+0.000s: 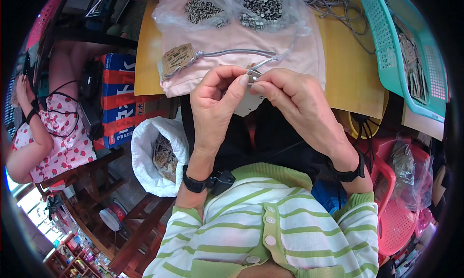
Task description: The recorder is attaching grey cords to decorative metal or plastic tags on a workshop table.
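Well left of the pink cloth (227, 40), a seated person (63, 138) wears soft fabric printed with strawberries. Nearer the cloth is a blue cardboard carton (113, 114) banded with glossy red tape. Below the cloth's left corner, a crinkled white sack (141, 143) gapes around tangled scraps. On the cloth's left part lies a tan, rectangular card (179, 60), a smooth grey cord (237, 52) running from its right end. Filmy clear plastic (169, 11) on the cloth's far side holds heaps of little metal parts (262, 7).

At the cloth's near edge, the left hand (215, 97) pinches a small, flat, shiny metal piece (253, 76) between thumb and forefinger; the right hand (302, 92) has its thumb and forefinger closed on the same piece.

Right of the cloth stretches yellowish wood-grained tabletop (345, 80), then a perforated teal plastic basket (386, 51) containing thin strips. Below, beyond the cloth's right corner, stands a red plastic chair (396, 229).
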Tool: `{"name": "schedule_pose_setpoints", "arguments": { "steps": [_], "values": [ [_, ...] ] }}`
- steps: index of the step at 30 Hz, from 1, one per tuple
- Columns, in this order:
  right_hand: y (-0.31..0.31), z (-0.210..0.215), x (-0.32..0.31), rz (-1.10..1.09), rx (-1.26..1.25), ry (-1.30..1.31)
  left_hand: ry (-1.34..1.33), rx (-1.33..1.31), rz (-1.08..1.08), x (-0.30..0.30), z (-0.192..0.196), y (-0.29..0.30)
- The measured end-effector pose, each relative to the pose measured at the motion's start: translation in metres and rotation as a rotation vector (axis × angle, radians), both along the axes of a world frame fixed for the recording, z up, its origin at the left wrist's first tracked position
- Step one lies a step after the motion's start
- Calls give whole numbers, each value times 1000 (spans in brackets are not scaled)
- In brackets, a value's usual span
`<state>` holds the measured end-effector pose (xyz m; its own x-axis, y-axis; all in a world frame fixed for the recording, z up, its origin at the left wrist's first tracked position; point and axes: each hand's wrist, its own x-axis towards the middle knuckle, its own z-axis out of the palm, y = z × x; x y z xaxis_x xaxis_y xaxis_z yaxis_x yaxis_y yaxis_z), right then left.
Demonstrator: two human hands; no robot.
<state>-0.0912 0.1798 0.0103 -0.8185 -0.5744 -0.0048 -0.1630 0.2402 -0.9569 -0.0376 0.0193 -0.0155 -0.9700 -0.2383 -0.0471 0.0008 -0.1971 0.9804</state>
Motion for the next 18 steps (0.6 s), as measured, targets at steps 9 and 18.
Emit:
{"name": "schedule_pose_setpoints", "arguments": {
  "steps": [9, 18],
  "values": [
    [4, -2, -9, 52, 146, 197, 36, -115, -49, 0, -5, 2],
    [11, 10, -22, 156, 221, -110, 70, -204, -119, -2, -7, -3]
  ]
}}
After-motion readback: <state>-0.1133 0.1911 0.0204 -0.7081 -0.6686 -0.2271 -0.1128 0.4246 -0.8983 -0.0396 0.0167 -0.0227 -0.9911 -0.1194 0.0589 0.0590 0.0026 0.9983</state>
